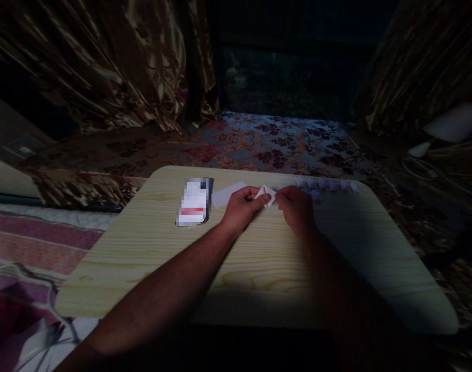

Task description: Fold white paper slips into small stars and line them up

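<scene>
A small folded piece of white paper (263, 192), roughly diamond-shaped with a crease or slit across it, is held just above the table. My left hand (241, 206) grips its left side, thumb pressed on top. My right hand (297, 205) is closed at the paper's right corner, its fingertips pinched together there. Beside the left hand lies a flat pale paper strip (226, 195). Behind and to the right of my right hand, several small pale folded pieces (331, 185) sit in a row, with another one (316, 196) nearer the hand.
A blurred-out white and red item with a dark edge (193, 202) lies left on the wooden table (162, 248). Beyond are a floral-covered ledge (274, 142) and curtains (154, 62). A lamp (455, 123) stands at right; a striped bed cover (37, 237) and cable (51, 294) are at left.
</scene>
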A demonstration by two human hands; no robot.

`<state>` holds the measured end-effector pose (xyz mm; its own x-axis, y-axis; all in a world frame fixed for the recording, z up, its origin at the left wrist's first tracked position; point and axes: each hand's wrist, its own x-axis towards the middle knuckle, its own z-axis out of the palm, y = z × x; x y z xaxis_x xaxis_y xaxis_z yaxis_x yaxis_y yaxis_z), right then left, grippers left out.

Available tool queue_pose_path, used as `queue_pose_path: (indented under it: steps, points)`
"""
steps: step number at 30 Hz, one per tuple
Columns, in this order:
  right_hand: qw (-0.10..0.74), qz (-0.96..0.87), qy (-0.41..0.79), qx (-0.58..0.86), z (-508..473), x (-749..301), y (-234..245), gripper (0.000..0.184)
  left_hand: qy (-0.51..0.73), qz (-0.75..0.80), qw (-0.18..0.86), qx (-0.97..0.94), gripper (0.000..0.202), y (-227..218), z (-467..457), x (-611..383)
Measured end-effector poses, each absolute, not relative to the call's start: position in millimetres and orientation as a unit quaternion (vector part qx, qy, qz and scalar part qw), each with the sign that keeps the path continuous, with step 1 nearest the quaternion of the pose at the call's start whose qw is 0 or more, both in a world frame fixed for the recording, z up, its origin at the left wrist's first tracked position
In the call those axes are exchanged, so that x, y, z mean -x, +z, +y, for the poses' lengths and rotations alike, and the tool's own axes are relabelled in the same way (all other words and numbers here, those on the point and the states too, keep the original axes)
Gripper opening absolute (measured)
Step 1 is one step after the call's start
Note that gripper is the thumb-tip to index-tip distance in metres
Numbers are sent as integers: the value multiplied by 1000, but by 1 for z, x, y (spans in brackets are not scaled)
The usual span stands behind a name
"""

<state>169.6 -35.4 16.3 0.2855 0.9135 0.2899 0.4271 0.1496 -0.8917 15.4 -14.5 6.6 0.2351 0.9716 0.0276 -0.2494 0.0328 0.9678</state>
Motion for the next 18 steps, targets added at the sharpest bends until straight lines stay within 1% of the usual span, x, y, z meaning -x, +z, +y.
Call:
queue_pose_path:
  steps: [3, 7, 18]
  points:
    - [535, -536, 244, 605, -35, -170, 15, 17, 512, 378, 606, -478, 31, 6, -13, -15]
    - [523, -553, 251, 599, -36, -170, 14, 18, 523, 388, 591, -477, 26, 4, -10, -14]
    - [521, -555, 272, 589, -35, -170, 12, 18, 520, 397, 589, -475, 23, 6, -10, -14]
